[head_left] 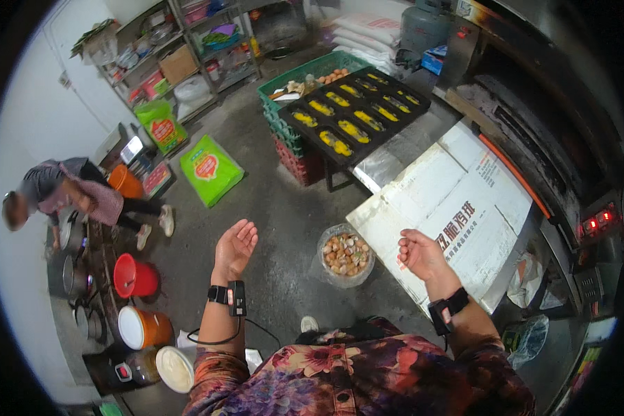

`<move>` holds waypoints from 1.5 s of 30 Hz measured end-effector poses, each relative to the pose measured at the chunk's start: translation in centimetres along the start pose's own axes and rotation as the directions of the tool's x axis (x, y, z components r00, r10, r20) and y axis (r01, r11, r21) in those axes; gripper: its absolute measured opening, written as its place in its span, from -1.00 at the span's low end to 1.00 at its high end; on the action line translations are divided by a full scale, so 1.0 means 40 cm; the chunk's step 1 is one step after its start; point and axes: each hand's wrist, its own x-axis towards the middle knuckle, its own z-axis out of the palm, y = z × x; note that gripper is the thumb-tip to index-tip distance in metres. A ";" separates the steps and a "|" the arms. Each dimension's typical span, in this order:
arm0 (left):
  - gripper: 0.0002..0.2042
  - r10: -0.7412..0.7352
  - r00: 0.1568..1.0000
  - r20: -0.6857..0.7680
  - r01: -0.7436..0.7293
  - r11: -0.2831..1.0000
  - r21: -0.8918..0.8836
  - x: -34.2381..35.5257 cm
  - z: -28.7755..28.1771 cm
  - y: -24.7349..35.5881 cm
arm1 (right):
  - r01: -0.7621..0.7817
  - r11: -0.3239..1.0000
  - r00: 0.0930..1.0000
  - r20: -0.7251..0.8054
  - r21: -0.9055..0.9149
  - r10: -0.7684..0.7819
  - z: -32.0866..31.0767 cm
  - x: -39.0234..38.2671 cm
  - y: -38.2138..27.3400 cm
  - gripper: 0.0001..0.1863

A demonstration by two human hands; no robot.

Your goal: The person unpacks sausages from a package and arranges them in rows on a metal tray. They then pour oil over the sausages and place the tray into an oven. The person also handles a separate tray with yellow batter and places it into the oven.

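Observation:
My left hand (pixel 236 245) is raised over the floor, open, its fingers stretched out and holding nothing. My right hand (pixel 421 256) hovers above a flattened white cardboard sheet (pixel 437 208), its fingers loosely curled with nothing visible in them. Between and below the hands, a plastic-lined bin (pixel 345 255) holds eggshells. Farther ahead lies a black baking tray (pixel 360 119) with several oblong moulds, each with yellow stuff in it. Neither hand touches the tray. Both wrists wear black bands with small devices, and a cable hangs from the left one.
At right stands an oven (pixel 534 132) with a red digital display. Stacked green and red crates (pixel 291 135) hold eggs beside the tray. Green bags (pixel 210 170), a red bucket (pixel 133 275) and other tubs are at left, where another person (pixel 83 187) bends over pots. Shelves line the back.

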 end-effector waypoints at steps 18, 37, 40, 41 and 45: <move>-0.79 -0.193 0.979 0.068 0.174 0.960 0.219 1.045 0.134 0.158 | 0.152 0.988 0.937 -0.315 -0.024 -0.152 0.216 0.701 0.050 -0.65; -0.56 -0.573 0.683 0.453 0.460 0.819 0.343 1.585 0.279 0.207 | 0.247 0.957 0.627 -0.728 -0.154 -0.279 0.267 0.956 0.044 -0.58; -0.73 -0.610 0.719 0.333 0.403 0.756 0.515 1.594 0.289 0.222 | 0.257 0.941 0.615 -0.714 -0.219 -0.334 0.292 0.895 0.040 -0.62; -0.76 -0.516 0.738 0.434 0.126 0.738 0.663 1.587 0.278 0.225 | 0.262 0.952 0.598 -0.747 -0.162 -0.291 0.302 0.875 0.045 -0.62; -0.83 -0.216 0.594 0.775 -0.471 0.688 0.552 1.501 0.200 0.225 | 0.332 0.930 0.528 -0.786 -0.157 -0.321 0.336 0.809 0.079 -0.60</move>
